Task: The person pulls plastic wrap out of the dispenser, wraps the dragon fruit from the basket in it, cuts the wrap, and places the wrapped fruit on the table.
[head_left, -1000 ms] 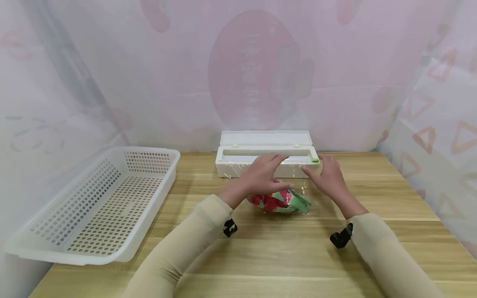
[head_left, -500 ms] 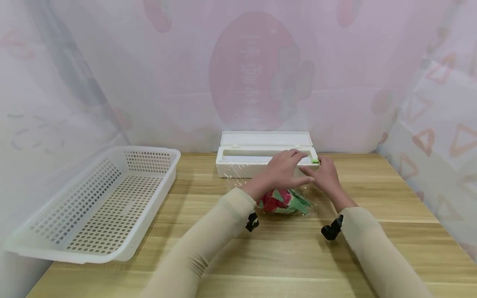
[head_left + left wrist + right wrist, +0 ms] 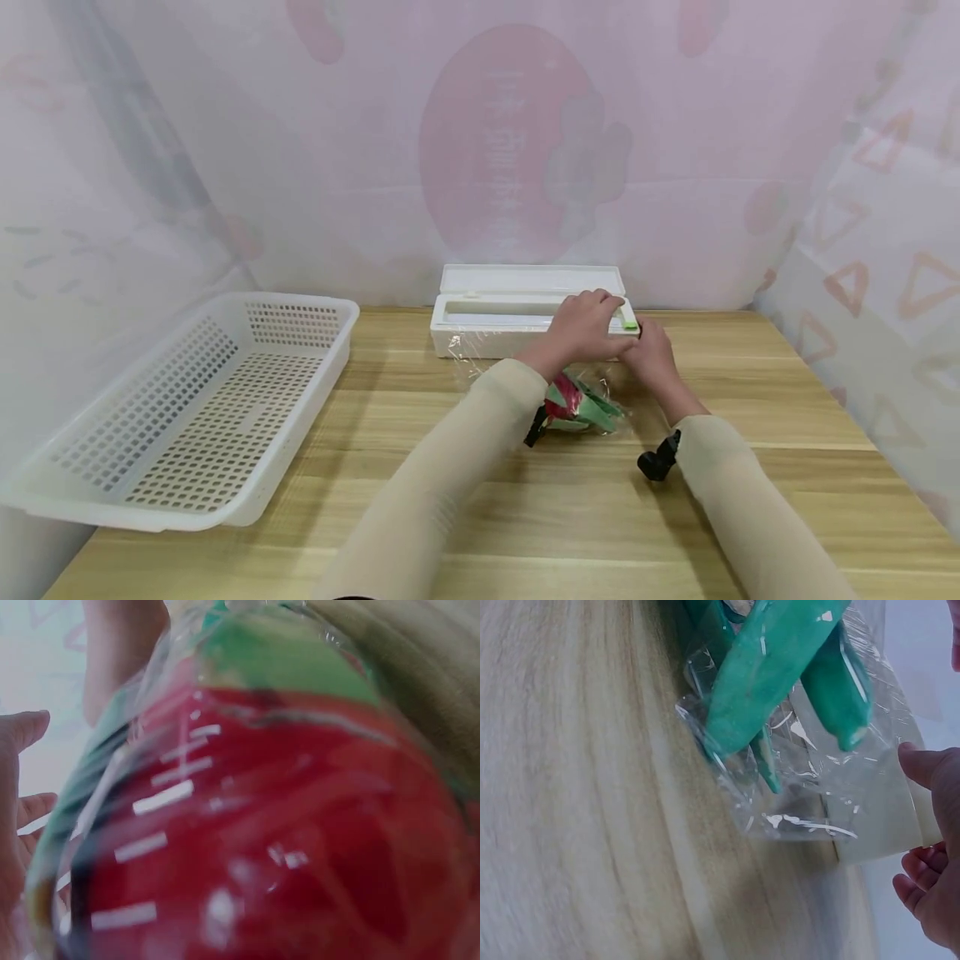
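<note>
A red-and-green dragon fruit (image 3: 581, 407) in clear cling film (image 3: 802, 825) lies on the wooden table, partly hidden by my left wrist. Behind it stands a white cling film dispenser (image 3: 483, 343), its lid (image 3: 532, 278) raised. My left hand (image 3: 581, 327) reaches over the dispenser's right part, fingertips close to the green slide cutter (image 3: 628, 325), thumb apart from the fingers. With my right hand (image 3: 651, 357) I hold the dispenser's right end; in the right wrist view the thumb is at its front, fingers round the end. The fruit fills most of the left wrist view.
A white perforated plastic basket (image 3: 300, 417) sits at the table's left side. A pale printed cloth (image 3: 337, 167) encloses the back and sides. The wooden table (image 3: 570, 517) extends in front of the fruit.
My left hand has moved right from above the fruit to the dispenser's right part. My right hand has closed in on the dispenser's right end. The fruit stays about where it was.
</note>
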Demonstrator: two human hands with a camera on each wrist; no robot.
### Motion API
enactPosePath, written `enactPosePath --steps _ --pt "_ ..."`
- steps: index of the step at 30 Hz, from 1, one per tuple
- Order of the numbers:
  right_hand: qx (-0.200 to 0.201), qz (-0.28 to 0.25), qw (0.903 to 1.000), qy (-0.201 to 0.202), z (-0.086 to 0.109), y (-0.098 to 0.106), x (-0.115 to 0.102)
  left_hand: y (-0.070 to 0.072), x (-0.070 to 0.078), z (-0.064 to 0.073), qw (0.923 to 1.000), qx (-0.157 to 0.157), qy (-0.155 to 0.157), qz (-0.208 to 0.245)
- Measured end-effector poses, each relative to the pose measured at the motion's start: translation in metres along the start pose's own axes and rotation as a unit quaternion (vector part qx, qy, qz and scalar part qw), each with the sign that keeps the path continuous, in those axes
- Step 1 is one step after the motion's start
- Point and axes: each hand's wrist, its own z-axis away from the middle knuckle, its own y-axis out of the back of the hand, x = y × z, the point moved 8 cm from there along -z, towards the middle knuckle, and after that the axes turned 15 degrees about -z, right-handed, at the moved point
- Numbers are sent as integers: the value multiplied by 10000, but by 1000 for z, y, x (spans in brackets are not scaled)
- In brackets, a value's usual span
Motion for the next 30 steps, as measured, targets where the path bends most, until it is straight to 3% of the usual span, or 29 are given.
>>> enactPosePath --steps 6,14,25,30 --pt "60 -172 9998 -42 4 -1 3 -10 -3 -15 9991 -115 81 -388" --pt "278 -507 9982 -162 6 -5 9 -21 -7 -25 9957 -299 177 -863" --pt "518 -805 9945 -422 9 -7 15 -31 4 -34 9933 -423 46 -1070" --pt "543 -738 9954 -274 7 -5 16 -31 14 -38 9919 -576 -15 -1134"
